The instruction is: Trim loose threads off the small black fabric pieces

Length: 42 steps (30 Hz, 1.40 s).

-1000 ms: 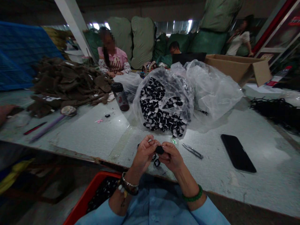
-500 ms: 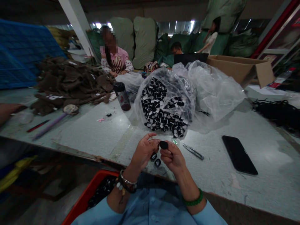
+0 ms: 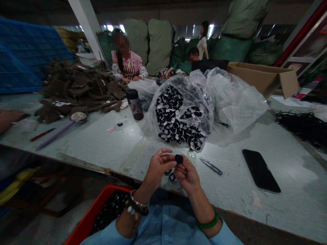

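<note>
Between the fingertips of both hands is a small black fabric piece [image 3: 178, 159], rounded and dark on the side facing me. My left hand [image 3: 159, 166] pinches its left edge with thumb and forefinger. My right hand [image 3: 188, 173] grips it from the right, fingers curled beneath. Just under the hands, small black pieces with white middles [image 3: 172, 176] lie on the table, partly hidden by my fingers. Beyond them a clear plastic bag [image 3: 208, 117] lies open toward me, full of similar black and white pieces. Metal thread snips [image 3: 211, 166] rest right of my right hand.
A black phone [image 3: 261, 170] lies to the right on the table [image 3: 99, 146]. Farther off are a dark tumbler [image 3: 134, 104], a heap of brown fabric [image 3: 84, 86] and a cardboard box [image 3: 255, 73]. A red bin [image 3: 85, 217] with black pieces stands below the edge. Co-workers are behind.
My left fingers have shifted and now pinch the edge of the black piece, which has turned slightly. In the background, a standing person has moved left.
</note>
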### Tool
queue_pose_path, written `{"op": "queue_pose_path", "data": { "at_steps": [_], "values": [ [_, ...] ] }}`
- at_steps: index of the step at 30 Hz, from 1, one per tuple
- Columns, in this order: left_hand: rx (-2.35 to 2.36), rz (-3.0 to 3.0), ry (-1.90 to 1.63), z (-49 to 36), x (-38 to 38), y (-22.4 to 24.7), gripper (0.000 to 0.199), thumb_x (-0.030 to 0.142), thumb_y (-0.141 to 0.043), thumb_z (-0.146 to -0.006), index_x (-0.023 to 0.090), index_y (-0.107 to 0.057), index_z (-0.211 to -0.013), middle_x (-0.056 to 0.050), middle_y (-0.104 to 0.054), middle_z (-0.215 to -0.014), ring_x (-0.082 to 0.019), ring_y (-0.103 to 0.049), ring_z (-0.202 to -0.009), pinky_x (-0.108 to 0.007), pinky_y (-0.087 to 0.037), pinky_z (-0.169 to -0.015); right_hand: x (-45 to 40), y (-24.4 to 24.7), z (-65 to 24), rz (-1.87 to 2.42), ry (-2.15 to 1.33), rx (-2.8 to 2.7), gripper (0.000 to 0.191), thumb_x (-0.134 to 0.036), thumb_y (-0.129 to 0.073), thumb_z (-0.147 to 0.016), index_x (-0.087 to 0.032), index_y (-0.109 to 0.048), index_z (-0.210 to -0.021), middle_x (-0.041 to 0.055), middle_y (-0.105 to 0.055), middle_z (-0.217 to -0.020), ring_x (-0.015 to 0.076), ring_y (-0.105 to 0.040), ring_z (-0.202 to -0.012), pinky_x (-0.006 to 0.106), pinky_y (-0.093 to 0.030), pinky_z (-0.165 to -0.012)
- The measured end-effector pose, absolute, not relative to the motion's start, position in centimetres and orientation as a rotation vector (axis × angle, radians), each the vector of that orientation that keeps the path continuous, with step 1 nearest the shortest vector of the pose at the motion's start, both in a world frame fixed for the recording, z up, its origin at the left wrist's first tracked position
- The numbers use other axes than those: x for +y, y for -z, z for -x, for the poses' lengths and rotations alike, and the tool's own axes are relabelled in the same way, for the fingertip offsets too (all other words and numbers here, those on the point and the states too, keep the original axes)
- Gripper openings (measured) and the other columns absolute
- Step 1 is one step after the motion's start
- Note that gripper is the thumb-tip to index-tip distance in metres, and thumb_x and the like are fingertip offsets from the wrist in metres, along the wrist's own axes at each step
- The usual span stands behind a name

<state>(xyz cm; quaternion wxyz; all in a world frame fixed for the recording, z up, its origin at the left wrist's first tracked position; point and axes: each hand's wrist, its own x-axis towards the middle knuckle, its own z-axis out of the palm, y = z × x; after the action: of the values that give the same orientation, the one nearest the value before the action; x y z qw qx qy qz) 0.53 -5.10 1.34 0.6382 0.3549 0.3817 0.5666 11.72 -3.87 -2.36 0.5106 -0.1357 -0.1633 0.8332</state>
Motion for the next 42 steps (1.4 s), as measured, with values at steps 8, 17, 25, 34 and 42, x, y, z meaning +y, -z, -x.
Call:
{"op": "queue_pose_path", "data": {
  "at_steps": [8, 17, 25, 34, 42],
  "values": [
    [0.834, -0.730, -1.284, -0.2, -5.0, -1.2, 0.038, 0.008, -0.063, -0.057, 0.016, -0.046, -0.090, -0.001, -0.063, -0.068, -0.011, -0.057, -0.060, -0.023, -0.040, -0.061, -4.2, 2.0, -12.4, 0.442, -1.955, -0.702, 0.016, -0.027, -0.061, -0.065, -0.015, -0.051, -0.066, -0.0097, -0.029, -0.042, 0.0012, -0.019, -0.034, 0.012, -0.016, -0.032],
    [0.887, -0.816, -1.240, 0.0, -5.1, -1.2, 0.032, 0.010, -0.064, -0.057, 0.014, -0.050, -0.086, -0.002, -0.063, -0.064, -0.009, -0.054, -0.052, -0.020, -0.038, -0.053, -3.8, 1.6, -13.6, 0.468, -1.871, -0.889, 0.011, -0.022, -0.061, -0.066, -0.015, -0.052, -0.064, -0.0072, -0.041, -0.046, 0.0011, -0.025, -0.034, 0.015, -0.018, -0.034],
    [0.709, -0.523, -1.226, -0.5, -5.5, -1.4, 0.040, 0.005, -0.060, -0.058, 0.016, -0.045, -0.094, 0.001, -0.060, -0.068, -0.009, -0.056, -0.062, -0.020, -0.041, -0.061, -4.1, 2.3, -12.7, 0.318, -2.006, -0.584, 0.007, -0.019, -0.063, -0.062, -0.016, -0.057, -0.064, -0.0092, -0.032, -0.041, 0.0002, -0.017, -0.034, 0.011, -0.015, -0.031],
    [0.701, -0.556, -1.214, -0.5, -5.5, -1.5, 0.039, 0.009, -0.064, -0.059, 0.016, -0.044, -0.092, 0.002, -0.057, -0.064, -0.008, -0.054, -0.056, -0.017, -0.041, -0.053, -4.6, 2.0, -12.7, 0.327, -2.060, -0.585, 0.006, -0.019, -0.060, -0.067, -0.014, -0.056, -0.066, -0.0081, -0.033, -0.042, 0.0003, -0.018, -0.035, 0.010, -0.017, -0.031],
    [0.731, -0.583, -1.176, -0.5, -5.5, -1.3, 0.030, 0.013, -0.062, -0.062, 0.017, -0.046, -0.088, 0.002, -0.058, -0.062, -0.008, -0.054, -0.055, -0.017, -0.041, -0.053, -4.6, 2.3, -13.2, 0.367, -2.063, -0.678, 0.007, -0.019, -0.060, -0.066, -0.014, -0.056, -0.065, -0.0086, -0.030, -0.042, 0.0006, -0.019, -0.035, 0.011, -0.015, -0.031]
  ]
}}
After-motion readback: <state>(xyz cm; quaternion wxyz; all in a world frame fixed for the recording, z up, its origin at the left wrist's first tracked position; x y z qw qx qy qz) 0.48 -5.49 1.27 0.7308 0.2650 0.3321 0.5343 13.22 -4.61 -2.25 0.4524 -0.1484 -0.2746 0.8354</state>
